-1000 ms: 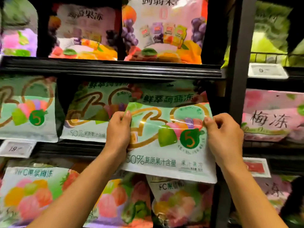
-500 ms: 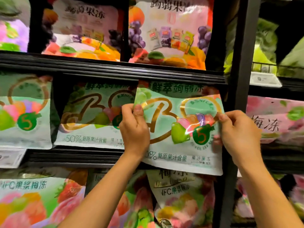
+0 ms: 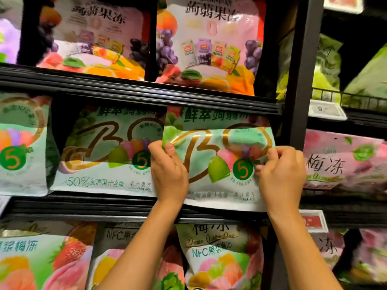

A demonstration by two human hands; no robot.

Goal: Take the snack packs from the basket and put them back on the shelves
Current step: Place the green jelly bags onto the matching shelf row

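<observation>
A mint-green jelly snack pack (image 3: 211,164) with gold "BO" lettering and a green "5" badge stands at the right end of the middle shelf (image 3: 83,203). My left hand (image 3: 168,170) grips its left edge and my right hand (image 3: 280,174) pinches its right edge. The pack's top is folded over, and it sits in front of an identical pack (image 3: 209,117) whose top shows behind it. Its bottom edge hangs slightly over the shelf lip. The basket is out of sight.
Two more of the same green packs (image 3: 104,151) stand to the left on this shelf. Fruit jelly packs (image 3: 205,45) fill the shelf above, NFC plum jelly packs (image 3: 219,256) the one below. A black upright post (image 3: 301,70) borders the right; pink packs (image 3: 343,162) lie beyond it.
Both hands have lifted the green pack up and to the right, from below the shelf edge into the slot at the shelf's right end. My view has moved closer.
</observation>
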